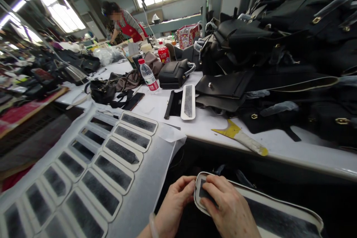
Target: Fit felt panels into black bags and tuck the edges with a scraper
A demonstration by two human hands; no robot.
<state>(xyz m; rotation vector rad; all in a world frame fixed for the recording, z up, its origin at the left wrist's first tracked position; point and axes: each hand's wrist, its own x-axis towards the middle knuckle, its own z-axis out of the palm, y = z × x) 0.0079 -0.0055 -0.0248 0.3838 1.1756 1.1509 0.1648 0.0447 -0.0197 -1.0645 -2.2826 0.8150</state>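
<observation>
At the lower right lies a long pale bag panel [279, 208] with rounded corners, a raised rim and a dark strip along its middle. My left hand [175, 204] pinches the rim at its left end between thumb and fingers. Over the same end, my right hand [228, 204] has its fingers bent together and pressed on the panel, covering part of the dark strip. Dark material sits under and behind the panel, too dim to make out. To the left, a sheet [150, 167] carries rows of similar loose pale panels [114, 173] with dark strips.
Black handbags [228, 85] are heaped on the white table [292, 156] at the right. A yellow-ended scraper-like tool [240, 137] lies near its edge. Farther back stand a water bottle [149, 76] and a red bottle [163, 52]. A person in a red apron [131, 28] leans over a far table.
</observation>
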